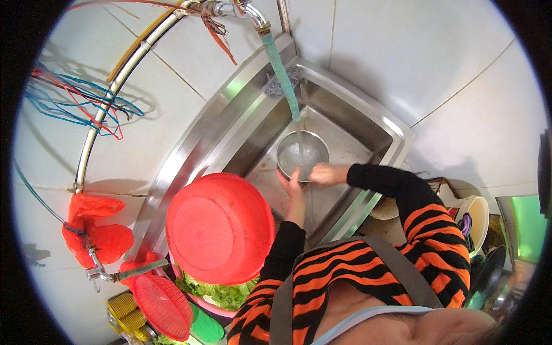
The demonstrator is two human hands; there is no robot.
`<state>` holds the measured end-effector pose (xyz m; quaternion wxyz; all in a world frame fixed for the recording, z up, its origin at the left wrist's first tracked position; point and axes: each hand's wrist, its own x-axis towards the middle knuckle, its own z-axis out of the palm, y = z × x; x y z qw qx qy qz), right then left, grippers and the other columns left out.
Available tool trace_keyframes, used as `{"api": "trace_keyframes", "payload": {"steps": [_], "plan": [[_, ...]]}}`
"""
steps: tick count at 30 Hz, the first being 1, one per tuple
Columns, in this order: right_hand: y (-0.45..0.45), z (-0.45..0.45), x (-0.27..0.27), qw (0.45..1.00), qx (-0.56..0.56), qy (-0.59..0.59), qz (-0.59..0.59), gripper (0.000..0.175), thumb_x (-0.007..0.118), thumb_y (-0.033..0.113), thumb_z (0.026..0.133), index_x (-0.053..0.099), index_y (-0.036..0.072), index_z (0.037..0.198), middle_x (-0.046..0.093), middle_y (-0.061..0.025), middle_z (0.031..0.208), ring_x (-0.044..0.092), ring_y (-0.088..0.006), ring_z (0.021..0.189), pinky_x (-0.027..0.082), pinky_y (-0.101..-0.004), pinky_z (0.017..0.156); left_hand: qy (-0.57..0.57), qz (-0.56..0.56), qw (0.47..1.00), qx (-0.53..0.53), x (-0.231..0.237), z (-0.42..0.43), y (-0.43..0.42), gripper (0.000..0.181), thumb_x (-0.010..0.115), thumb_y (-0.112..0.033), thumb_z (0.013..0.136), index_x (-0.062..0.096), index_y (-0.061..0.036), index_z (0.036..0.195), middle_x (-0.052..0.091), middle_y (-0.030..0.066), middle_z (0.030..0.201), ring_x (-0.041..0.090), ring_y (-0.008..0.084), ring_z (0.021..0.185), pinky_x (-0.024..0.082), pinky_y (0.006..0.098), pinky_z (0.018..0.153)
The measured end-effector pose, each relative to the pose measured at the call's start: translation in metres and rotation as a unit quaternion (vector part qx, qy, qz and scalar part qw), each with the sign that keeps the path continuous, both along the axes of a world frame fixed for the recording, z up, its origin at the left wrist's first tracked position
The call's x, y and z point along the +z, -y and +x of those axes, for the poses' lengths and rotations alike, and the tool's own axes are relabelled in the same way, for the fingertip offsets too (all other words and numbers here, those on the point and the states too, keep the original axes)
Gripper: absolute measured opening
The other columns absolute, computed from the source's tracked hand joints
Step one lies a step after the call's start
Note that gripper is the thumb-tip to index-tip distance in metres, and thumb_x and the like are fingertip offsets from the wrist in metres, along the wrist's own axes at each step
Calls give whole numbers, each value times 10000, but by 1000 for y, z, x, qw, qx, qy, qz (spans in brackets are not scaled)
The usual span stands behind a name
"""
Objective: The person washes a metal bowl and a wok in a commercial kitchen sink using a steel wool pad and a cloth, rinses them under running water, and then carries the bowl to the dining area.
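Observation:
Both my hands are at a round metal bowl (288, 152) in the stainless steel sink (345, 138). My left hand (292, 186) grips the near left of its rim, thumb up at the edge. At the near right, my right hand (324, 174) is closed at the rim; whether it grips the rim or something inside is hidden. Water runs from a green hose (282, 73) on the tap (254, 15) into the bowl. Clear water with bubbles shows inside it.
A large red plastic colander (202, 233) lies upside down over leafy greens (228, 291) beside my left arm. A smaller red basket (161, 307) stands near a second tap (98, 274). Steel wool (276, 86) rests on the sink's back ledge. Right of me is a cream bucket (478, 224).

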<state>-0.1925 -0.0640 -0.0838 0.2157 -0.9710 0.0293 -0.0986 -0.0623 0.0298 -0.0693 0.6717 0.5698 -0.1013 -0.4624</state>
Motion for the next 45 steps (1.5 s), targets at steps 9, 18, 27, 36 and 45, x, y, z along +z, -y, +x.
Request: {"api": "trace_keyframes", "payload": {"steps": [9,18,27,36,45], "plan": [[24,-7,5,924,-114,-362,46,418,541,379,841,633,10,1016,646,-236,852,632,-391,864,493,-470,747,-99,105,987,-74,-12,13,-10,738,549,-160,717,320,-138,1418,494,176,1250,568,358,1018,530,536,675],[21,43,-38,894,-121,-239,360,347,495,217,832,621,-8,1065,662,-215,1007,617,-354,930,458,-432,837,-183,64,973,-126,-59,4,-1,493,532,-267,683,486,-22,1107,551,191,1077,597,392,880,561,560,651],[29,-17,50,945,-266,-96,-163,555,631,319,771,552,-19,1204,518,-233,1276,436,-367,1248,358,-449,1018,-350,35,933,-73,-25,7,3,659,514,-195,637,434,28,1252,511,234,1197,527,445,1085,488,616,861],[16,-12,38,797,-508,38,325,958,741,416,602,352,50,1396,257,-299,1440,337,-480,1276,344,-501,1035,-458,32,885,-71,-88,-7,2,575,481,-114,738,385,97,1264,462,288,1232,471,480,1140,422,624,969],[-47,7,98,872,-488,-16,6,954,759,355,514,405,110,1365,229,-242,1453,355,-470,1193,399,-589,849,-469,-34,868,-161,-156,-20,34,437,364,-240,953,436,42,1278,538,197,1209,578,352,1004,517,435,880]]}}
